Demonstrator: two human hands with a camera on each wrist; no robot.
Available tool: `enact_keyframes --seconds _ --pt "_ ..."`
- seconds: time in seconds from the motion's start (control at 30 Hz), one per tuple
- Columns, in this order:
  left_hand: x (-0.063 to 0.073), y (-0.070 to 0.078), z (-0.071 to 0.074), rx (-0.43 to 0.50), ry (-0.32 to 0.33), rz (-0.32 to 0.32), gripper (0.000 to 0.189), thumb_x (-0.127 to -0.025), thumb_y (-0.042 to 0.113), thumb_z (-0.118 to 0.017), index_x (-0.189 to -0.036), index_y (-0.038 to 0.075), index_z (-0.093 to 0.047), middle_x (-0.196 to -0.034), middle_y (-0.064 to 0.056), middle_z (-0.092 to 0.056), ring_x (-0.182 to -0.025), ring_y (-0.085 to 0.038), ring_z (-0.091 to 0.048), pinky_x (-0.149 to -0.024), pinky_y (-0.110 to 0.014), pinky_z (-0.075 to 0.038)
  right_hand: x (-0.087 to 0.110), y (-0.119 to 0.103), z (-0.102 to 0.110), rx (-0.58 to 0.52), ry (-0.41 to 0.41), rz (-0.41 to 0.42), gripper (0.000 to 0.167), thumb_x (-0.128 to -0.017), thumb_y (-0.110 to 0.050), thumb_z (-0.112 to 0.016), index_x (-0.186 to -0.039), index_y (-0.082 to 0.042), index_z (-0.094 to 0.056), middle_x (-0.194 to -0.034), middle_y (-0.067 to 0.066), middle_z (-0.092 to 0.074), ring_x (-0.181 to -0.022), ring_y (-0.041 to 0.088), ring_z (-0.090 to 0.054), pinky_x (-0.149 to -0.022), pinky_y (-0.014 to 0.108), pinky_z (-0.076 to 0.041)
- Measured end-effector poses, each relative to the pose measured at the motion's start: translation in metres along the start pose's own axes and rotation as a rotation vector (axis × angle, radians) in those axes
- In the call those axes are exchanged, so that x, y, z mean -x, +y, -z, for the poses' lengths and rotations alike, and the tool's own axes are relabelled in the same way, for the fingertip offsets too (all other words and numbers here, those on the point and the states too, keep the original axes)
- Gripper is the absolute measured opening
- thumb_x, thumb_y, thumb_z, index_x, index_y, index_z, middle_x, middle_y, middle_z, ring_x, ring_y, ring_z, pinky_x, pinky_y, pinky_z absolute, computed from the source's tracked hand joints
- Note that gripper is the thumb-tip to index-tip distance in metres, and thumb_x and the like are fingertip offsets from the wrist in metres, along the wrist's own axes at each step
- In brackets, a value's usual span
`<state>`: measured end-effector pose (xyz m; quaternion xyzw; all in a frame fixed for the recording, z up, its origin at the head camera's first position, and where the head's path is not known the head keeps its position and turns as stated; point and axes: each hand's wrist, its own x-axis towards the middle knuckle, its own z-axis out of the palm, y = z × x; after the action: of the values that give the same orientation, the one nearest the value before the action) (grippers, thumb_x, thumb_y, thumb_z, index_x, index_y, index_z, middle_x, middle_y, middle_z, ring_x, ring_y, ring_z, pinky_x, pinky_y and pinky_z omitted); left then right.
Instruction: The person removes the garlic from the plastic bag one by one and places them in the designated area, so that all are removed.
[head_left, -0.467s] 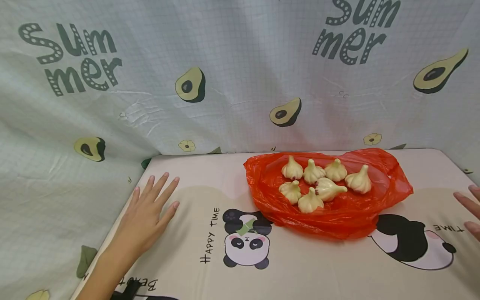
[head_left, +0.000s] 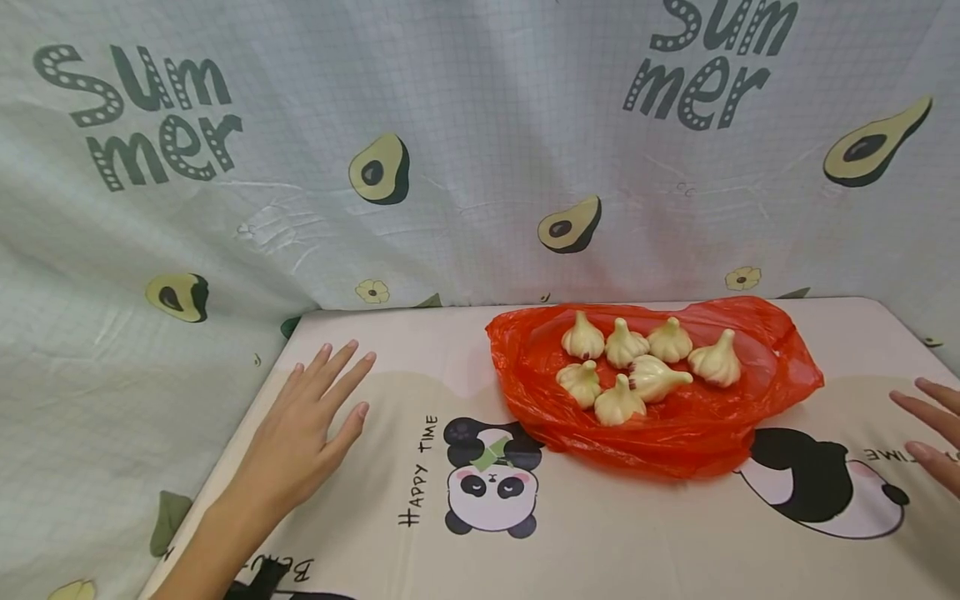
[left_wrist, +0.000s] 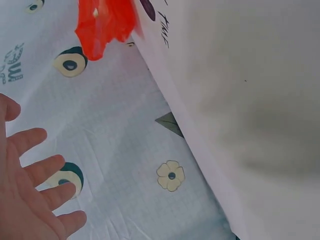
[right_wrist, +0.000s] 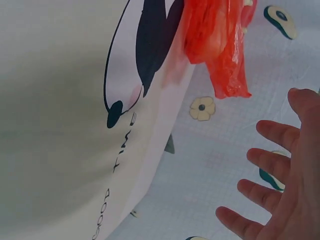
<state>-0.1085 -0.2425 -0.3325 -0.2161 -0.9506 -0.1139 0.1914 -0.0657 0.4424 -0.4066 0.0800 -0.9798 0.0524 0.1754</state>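
A crumpled red plastic bag (head_left: 652, 450) lies spread on the table, right of centre in the head view. Several whole garlic bulbs (head_left: 716, 360) rest on it in a loose cluster. My left hand (head_left: 303, 433) is held over the table's left side, fingers spread and nothing in them. At the right edge of the head view, my right hand (head_left: 933, 425) shows only its fingers, spread and apart from the bag. Both wrist views show an empty palm, with part of the red bag (left_wrist: 105, 25) near the top.
The table (head_left: 420, 567) has a light cover printed with a panda (head_left: 492, 487) and lettering. Behind it and along its left side hangs a pale cloth (head_left: 465, 100) with avocado and "summer" prints. A dark strap (head_left: 264, 577) shows by the left forearm.
My left hand has moved slightly to the right, and my right hand has come a little further into view from the right edge. The bag and garlic stay in place.
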Motion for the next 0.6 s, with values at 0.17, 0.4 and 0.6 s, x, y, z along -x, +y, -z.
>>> enact_keyframes --seconds 0.17,0.4,0.6 --pt "-0.001 0.005 0.001 0.029 0.007 -0.016 0.055 -0.101 0.026 -0.058 -0.154 0.025 -0.046 -0.163 -0.004 -0.036 -0.149 -0.039 -0.030 -0.121 -0.058 -0.021 0.000 -0.007 -0.001 -0.065 0.053 -0.004 0.065 -0.108 -0.033 -0.050 -0.161 -0.006 -0.024 -0.164 0.025 -0.022 -0.157 0.030 -0.003 -0.125 0.049 0.003" --pt "-0.001 0.010 0.003 0.062 0.009 -0.022 0.055 -0.100 0.023 -0.060 -0.154 0.024 -0.047 -0.162 -0.004 -0.037 -0.151 -0.036 -0.029 -0.122 -0.053 -0.021 -0.006 -0.016 0.000 -0.136 0.069 -0.045 0.043 -0.106 -0.017 -0.054 -0.141 0.008 -0.049 -0.131 0.037 -0.051 -0.149 0.039 -0.027 -0.126 0.041 -0.004" --pt "0.000 0.017 0.003 0.075 0.005 -0.035 0.056 -0.099 0.022 -0.063 -0.153 0.025 -0.048 -0.162 -0.002 -0.039 -0.149 -0.035 -0.033 -0.122 -0.050 -0.024 -0.013 -0.015 -0.003 -0.191 0.050 -0.085 0.036 -0.106 -0.017 -0.054 -0.133 0.009 -0.055 -0.120 0.036 -0.059 -0.136 0.025 -0.045 -0.115 0.008 -0.008"
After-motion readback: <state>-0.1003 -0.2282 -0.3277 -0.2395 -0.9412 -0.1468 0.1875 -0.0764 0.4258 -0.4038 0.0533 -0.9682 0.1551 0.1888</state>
